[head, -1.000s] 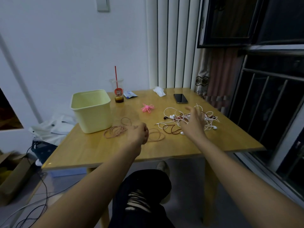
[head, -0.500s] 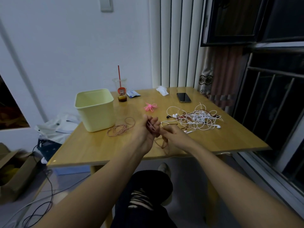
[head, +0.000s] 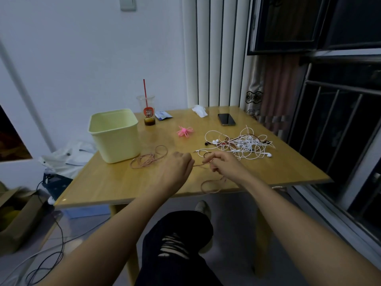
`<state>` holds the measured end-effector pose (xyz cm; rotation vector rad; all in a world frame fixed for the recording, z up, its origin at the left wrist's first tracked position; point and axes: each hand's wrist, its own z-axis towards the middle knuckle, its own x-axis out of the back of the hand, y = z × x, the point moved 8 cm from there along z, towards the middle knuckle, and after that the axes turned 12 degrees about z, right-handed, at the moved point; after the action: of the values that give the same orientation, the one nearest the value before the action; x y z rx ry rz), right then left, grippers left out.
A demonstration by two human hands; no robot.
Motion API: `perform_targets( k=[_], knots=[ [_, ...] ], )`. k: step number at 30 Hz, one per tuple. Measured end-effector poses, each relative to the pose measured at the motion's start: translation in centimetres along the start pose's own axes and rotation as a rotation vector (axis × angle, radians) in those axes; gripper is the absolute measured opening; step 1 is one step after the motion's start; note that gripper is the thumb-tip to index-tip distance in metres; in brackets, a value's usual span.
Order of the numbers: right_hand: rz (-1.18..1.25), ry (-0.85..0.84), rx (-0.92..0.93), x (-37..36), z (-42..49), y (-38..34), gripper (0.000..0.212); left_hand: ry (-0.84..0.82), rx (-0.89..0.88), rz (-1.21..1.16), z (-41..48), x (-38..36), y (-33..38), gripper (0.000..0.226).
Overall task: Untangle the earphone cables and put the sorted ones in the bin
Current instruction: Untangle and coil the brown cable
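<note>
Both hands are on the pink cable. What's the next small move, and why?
Probably feed the slack through: the left hand and right hand pinch a short stretch of the pink cable between them, while its loop lies loose by the table edge, not yet gathered for the bin.

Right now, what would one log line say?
left hand: grips pinkish cable | right hand: pinches it | white tangle: on table

left forearm [head: 115,234] and right forearm [head: 288,219] bare, black trousers [head: 177,248] ripped at the knee, possibly a pale shoe [head: 203,207]
</note>
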<state>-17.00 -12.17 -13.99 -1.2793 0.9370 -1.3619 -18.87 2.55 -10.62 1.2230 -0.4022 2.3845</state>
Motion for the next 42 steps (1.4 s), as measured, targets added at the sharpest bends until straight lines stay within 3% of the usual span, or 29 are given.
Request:
perform_targets(
  k=[4, 9, 11, 13, 18, 24, 26, 28, 30, 33, 35, 37, 39, 42],
  knots=[
    [-0.129, -0.122, -0.036, 0.6, -0.7, 0.5, 0.03, -0.062, 0.129, -0.091, -0.4, -0.2, -2.9, 0.026],
    [0.131, 0.275, 0.032, 5.2, -0.1, -0.7, 0.034, -0.307, 0.208, -0.381, -0.4, -0.7, -3.0, 0.04],
    [0.21, 0.288, 0.043, 5.4, 0.7, -1.8, 0.037, -0.479, 0.175, -0.607, -0.2, -1.0, -1.6, 0.045],
    [0.285, 0.222, -0.01, 5.1, 1.8, -2.3, 0.037, -0.537, 0.199, -0.839, 0.3, -0.9, -1.3, 0.045],
    [0.424, 0.161, -0.189, 5.1, 3.5, -0.7, 0.028, -0.362, 0.508, -1.409, 2.1, -1.0, -4.4, 0.041],
    [0.322, -0.147, -0.351, 2.1, 5.5, 1.2, 0.024, 0.017, 0.863, -1.976, 5.6, -3.4, -7.2, 0.042],
    [0.25, -0.117, -0.35, 2.9, 6.9, 2.1, 0.03, 0.173, 0.971, -1.998, 6.7, -4.1, -8.7, 0.042],
    [0.063, 0.005, -0.317, 4.7, 8.5, 3.1, 0.028, 0.228, 1.042, -1.969, 7.3, -5.0, -9.8, 0.042],
    [-0.148, 0.134, -0.27, 6.1, 10.2, 3.3, 0.02, 0.168, 1.055, -1.905, 7.9, -5.9, -9.9, 0.041],
    [-0.299, 0.245, -0.099, 5.7, 12.4, 1.0, 0.039, -0.08, 0.969, -1.618, 8.5, -7.0, -8.7, 0.036],
    [-0.236, 0.265, 0.114, 4.1, 12.9, -2.5, 0.046, -0.18, 0.896, -1.466, 8.9, -7.0, -7.8, 0.035],
    [-0.038, 0.127, 0.192, 1.3, 13.2, -4.5, 0.046, -0.237, 0.816, -1.427, 9.5, -6.7, -7.2, 0.034],
    [0.175, -0.06, 0.113, -1.7, 13.5, -4.3, 0.037, -0.287, 0.753, -1.412, 9.8, -6.3, -6.9, 0.033],
    [0.316, -0.141, -0.003, -3.4, 13.6, -2.5, 0.024, -0.322, 0.776, -1.464, 9.5, -6.4, -7.4, 0.036]
  ],
)
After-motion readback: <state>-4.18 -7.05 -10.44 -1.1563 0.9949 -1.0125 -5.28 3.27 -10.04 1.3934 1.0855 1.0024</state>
